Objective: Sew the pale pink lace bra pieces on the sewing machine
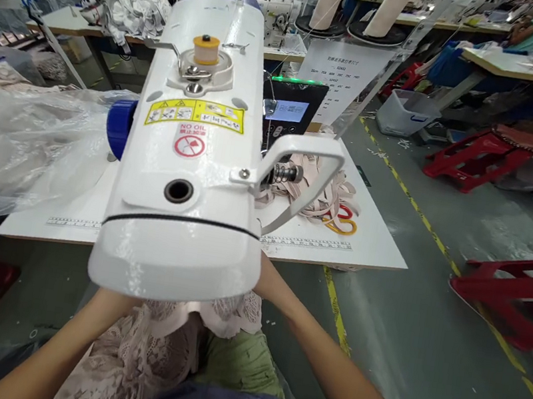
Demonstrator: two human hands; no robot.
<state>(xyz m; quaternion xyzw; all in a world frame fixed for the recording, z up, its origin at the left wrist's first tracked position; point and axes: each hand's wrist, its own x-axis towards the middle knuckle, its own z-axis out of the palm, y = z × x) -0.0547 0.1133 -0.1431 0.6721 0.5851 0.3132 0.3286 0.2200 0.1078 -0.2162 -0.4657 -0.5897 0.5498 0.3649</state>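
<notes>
A white sewing machine [189,174] fills the middle of the view and covers most of both hands. My left hand [121,303] reaches under the machine's front end from the left, its fingers hidden. From the right, my right hand [268,277] goes behind the machine head, fingers also out of sight. Pale pink lace bras [161,351] lie over my lap and run up beneath the machine, close to my left wrist. Whether either hand grips the lace, I cannot see.
On the white table [375,244] lie pale pink straps [319,187] and scissors with red and orange handles [343,226]. Plastic-covered material [26,148] lies at left. A control screen [290,112] and thread cones [331,1] stand behind; red stools [519,293] stand right.
</notes>
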